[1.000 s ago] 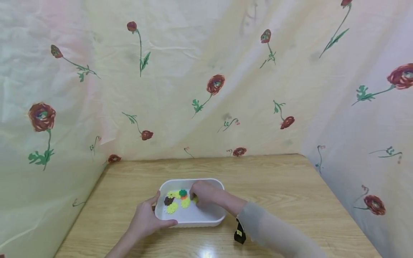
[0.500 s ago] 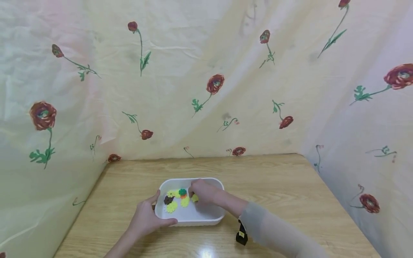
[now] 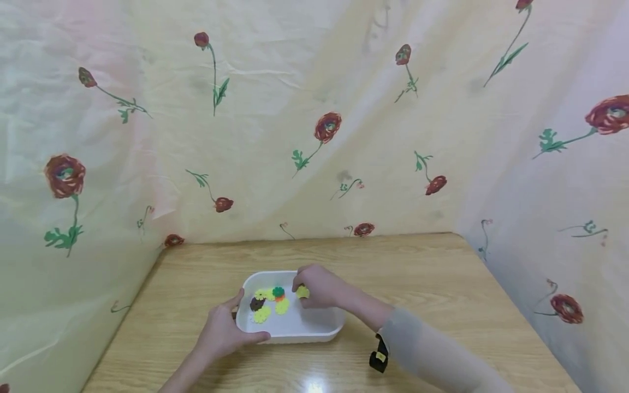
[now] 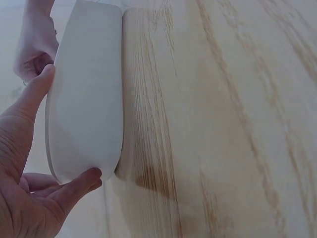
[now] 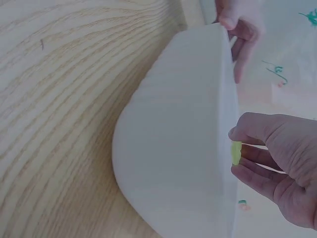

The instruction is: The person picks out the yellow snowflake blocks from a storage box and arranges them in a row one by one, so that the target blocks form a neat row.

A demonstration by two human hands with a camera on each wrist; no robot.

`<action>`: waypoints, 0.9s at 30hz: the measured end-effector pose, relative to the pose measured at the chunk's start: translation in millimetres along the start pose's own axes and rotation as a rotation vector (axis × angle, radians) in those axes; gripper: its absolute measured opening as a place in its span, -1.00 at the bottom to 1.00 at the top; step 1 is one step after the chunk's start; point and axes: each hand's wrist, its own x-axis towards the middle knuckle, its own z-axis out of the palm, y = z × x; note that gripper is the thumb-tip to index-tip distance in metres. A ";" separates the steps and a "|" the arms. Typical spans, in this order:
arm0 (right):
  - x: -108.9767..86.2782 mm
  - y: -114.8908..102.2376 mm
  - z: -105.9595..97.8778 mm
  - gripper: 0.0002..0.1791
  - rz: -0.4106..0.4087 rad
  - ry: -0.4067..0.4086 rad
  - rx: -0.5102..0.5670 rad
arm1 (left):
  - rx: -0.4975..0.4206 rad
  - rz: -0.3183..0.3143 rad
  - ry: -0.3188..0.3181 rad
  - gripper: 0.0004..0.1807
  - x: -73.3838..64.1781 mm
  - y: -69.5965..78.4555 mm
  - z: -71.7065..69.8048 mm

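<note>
My left hand [image 3: 222,330] grips the left end of a white plastic tray [image 3: 307,323], thumb along the near rim and fingers at the left side. In the left wrist view the thumb and fingertips press the tray's outer wall [image 4: 89,94]. Over the tray's right part, my right hand [image 3: 321,287] pinches a yellow flower-shaped disc [image 3: 302,292]. The right wrist view shows this disc [image 5: 236,152] edge-on between thumb and fingers, near the rim. Several more yellow discs [image 3: 262,314] lie at the tray's left, with a dark brown disc [image 3: 257,304], a green disc [image 3: 278,292] and an orange piece [image 3: 280,299].
The tray stands on a wood-grain table [image 3: 393,267]. A black strap piece with a yellow mark [image 3: 379,360] hangs below my right sleeve [image 3: 422,344]. Flower-printed cloth [image 3: 275,136] encloses the table at the back and sides.
My right hand has risen from the tray's floor and shifted slightly right and away, carrying the yellow disc. My left hand and the tray have stayed in place.
</note>
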 end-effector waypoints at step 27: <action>-29.5 21.9 -26.3 -0.75 0.035 0.110 0.031 | -0.038 -0.019 0.002 0.42 -0.1 -0.8 1.7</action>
